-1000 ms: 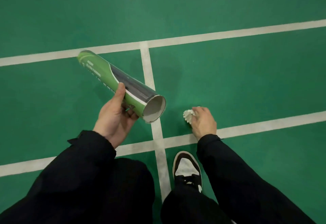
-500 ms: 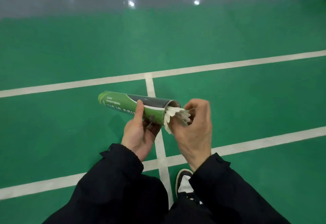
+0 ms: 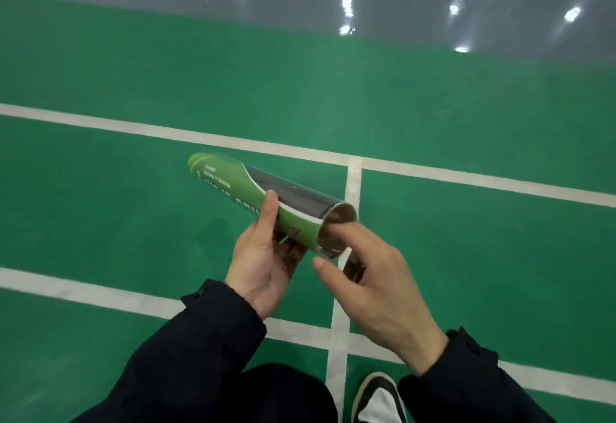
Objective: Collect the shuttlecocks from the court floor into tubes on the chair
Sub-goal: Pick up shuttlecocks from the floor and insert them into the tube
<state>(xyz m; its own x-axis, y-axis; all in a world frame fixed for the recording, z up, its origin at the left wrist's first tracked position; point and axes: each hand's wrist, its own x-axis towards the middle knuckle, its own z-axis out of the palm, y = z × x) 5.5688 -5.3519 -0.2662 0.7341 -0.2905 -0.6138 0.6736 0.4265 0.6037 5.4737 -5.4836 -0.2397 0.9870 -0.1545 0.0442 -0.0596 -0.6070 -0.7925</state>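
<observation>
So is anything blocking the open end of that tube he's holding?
Only the person's own right hand, whose finger reaches into the tube's open mouth. The left hand grips the tube from below. No shuttlecock is visible; the tube's inside is too dark to see.

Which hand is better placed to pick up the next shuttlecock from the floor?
The right hand. It holds nothing, its fingers loose at the open mouth of the tube. The left hand grips the tube and keeps it off the floor. No other shuttlecock shows in this view.
</observation>
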